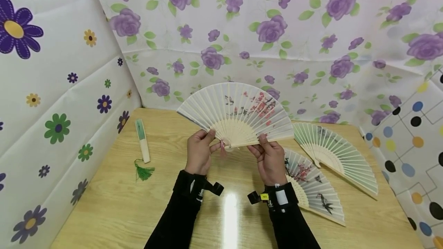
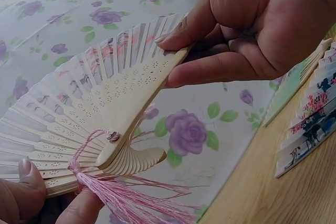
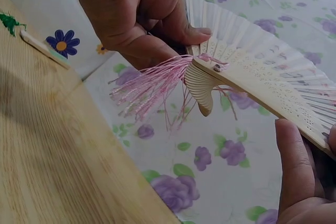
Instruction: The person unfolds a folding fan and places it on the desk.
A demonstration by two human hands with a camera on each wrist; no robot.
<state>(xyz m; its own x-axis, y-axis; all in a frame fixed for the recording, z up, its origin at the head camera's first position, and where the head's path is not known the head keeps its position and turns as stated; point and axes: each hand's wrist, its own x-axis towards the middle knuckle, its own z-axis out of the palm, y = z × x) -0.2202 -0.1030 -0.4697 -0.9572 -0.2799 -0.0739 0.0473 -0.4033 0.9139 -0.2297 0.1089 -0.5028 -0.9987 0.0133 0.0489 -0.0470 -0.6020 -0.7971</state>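
A white folding fan [image 1: 238,107] with red blossoms and pale pierced ribs is spread wide above the table. My left hand [image 1: 200,151] pinches its left outer rib between thumb and fingers, close to the pivot. On the other side, my right hand [image 1: 270,160] pinches the right outer rib, thumb on top. From the pivot hangs a pink tassel [image 2: 121,198], also visible in the right wrist view, where the fan's curved rib ends [image 3: 202,90] are stacked together beneath it.
On the wooden table [image 1: 114,199], an open green fan [image 1: 339,156] and an open blossom-and-bird fan [image 1: 322,191] lie at the right. A closed green fan [image 1: 142,141] with a green tassel [image 1: 143,172] lies at the left. Flowered cloth [image 1: 221,22] hangs behind.
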